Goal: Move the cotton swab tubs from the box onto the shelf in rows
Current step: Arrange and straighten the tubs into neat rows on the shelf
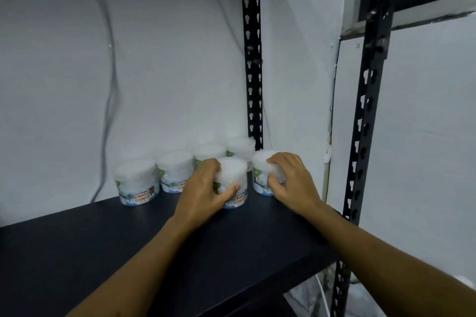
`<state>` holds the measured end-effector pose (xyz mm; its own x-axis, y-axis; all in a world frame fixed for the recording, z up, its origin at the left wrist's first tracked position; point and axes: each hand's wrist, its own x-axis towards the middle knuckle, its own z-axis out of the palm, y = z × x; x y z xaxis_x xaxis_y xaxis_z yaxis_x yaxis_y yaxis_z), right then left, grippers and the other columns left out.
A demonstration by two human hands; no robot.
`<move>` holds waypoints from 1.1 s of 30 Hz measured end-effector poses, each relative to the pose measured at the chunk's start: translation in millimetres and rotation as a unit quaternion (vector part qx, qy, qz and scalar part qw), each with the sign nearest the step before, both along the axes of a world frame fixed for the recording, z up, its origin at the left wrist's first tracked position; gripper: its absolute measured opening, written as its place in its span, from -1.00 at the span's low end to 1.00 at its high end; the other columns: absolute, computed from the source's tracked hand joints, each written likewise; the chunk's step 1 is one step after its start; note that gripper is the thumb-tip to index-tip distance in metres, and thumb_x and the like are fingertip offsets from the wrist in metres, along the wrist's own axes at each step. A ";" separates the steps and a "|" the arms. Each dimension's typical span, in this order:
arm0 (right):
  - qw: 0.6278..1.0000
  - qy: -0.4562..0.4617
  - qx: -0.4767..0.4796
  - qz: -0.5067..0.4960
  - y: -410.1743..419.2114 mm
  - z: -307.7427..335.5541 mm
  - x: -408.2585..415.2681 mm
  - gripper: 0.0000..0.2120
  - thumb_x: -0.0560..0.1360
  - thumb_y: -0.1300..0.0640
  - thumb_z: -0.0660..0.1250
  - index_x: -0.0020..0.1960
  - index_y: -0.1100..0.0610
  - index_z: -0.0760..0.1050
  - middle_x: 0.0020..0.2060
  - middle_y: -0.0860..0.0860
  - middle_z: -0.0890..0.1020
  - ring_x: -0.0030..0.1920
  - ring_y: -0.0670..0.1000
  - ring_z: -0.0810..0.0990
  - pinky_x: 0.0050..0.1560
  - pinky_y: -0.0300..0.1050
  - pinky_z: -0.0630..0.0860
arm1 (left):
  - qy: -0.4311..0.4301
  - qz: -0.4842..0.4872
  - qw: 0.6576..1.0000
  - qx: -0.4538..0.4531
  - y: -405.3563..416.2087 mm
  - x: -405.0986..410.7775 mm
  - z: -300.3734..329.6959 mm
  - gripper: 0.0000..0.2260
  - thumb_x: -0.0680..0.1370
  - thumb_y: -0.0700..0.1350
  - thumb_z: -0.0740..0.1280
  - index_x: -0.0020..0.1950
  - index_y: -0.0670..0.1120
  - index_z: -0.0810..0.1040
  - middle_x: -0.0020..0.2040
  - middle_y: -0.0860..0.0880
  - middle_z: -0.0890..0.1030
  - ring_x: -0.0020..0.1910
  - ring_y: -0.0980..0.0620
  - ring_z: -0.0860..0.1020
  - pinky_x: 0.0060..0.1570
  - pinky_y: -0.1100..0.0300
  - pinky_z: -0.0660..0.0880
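tubs: six cotton swab tubs stand upright on the dark shelf (108, 252), all at its far right end near the wall.
back row: four tubs in a line along the white wall (167, 59), running from the leftmost tub (136, 183) through a second tub (175, 171) and a third tub (208, 153) to the rightmost back tub (240, 147), which sits just beside the rear upright. neighbours stand just beside one another; i cannot tell whether they touch.
front row: two tubs, nearer the camera than the back row and apart from each other.
left-held tub (233, 183): clear body full of white swabs, label reading "cotton buds" low on its side; its base is at the shelf surface, though i cannot tell if it is fully set down.
right-held tub (265, 175): same kind, to the right of the other, close to the shelf's right edge.
left hand (206, 188): fingers and thumb curled round the side of the left-held tub, thumb across the front.
right hand (289, 179): fingers curled over the top and side of the right-held tub, covering much of it.
rear upright (252, 59): black slotted metal post at the back corner.
front upright (365, 123): a matching black slotted post, nearer the camera on the right.
cable (109, 90): a thin line hanging down the wall at left, blurred.
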<state>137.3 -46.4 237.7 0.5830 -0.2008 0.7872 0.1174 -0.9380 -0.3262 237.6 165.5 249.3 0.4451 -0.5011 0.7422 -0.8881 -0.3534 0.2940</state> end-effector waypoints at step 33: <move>0.986 -0.075 0.141 0.039 -17.2 5.1 30.8 -0.68 0.33 0.00 0.24 0.00 0.11 0.57 0.01 -0.04 0.53 0.07 -0.04 0.51 -0.01 -0.19 0.51 | 0.062 -0.006 0.998 -0.022 4.6 22.5 -5.7 -0.59 0.43 0.07 0.47 0.23 0.03 0.48 0.16 0.02 0.40 0.10 0.03 0.46 0.03 0.15 0.51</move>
<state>168.1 -63.6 242.8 0.4857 -0.3829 0.7858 0.2527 -0.7990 -0.5456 260.1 170.1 243.6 0.5295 -0.4743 0.7033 -0.8477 -0.3271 0.4176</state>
